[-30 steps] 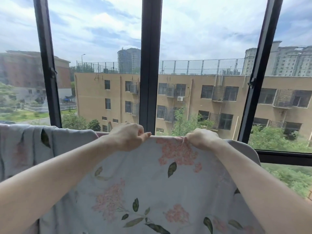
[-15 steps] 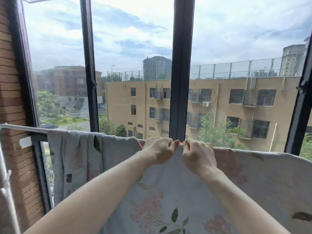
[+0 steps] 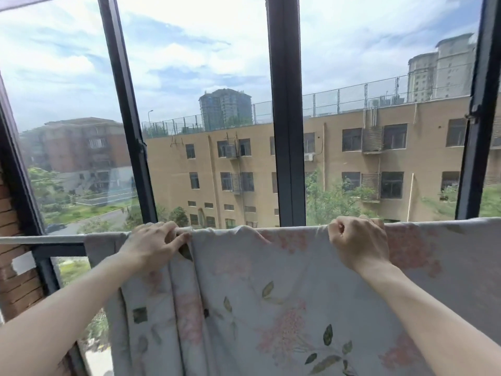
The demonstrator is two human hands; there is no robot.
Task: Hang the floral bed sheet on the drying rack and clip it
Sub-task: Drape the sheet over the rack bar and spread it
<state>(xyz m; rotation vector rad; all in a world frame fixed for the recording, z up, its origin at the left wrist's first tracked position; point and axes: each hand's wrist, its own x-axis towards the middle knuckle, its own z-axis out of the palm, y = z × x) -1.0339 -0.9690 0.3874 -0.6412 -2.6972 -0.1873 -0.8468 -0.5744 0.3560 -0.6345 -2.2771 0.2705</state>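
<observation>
We see the floral bed sheet [image 3: 284,294] draped over the drying rack bar [image 3: 40,239] by the window, our left hand [image 3: 154,246] pinching its bunched top edge, our right hand [image 3: 357,244] gripping that edge, well apart

Count: 1 floral bed sheet [image 3: 284,294], 1 rack bar [image 3: 40,239], 2 hands, left hand [image 3: 154,246] and right hand [image 3: 359,244], 3 dark window mullions [image 3: 284,109].
</observation>
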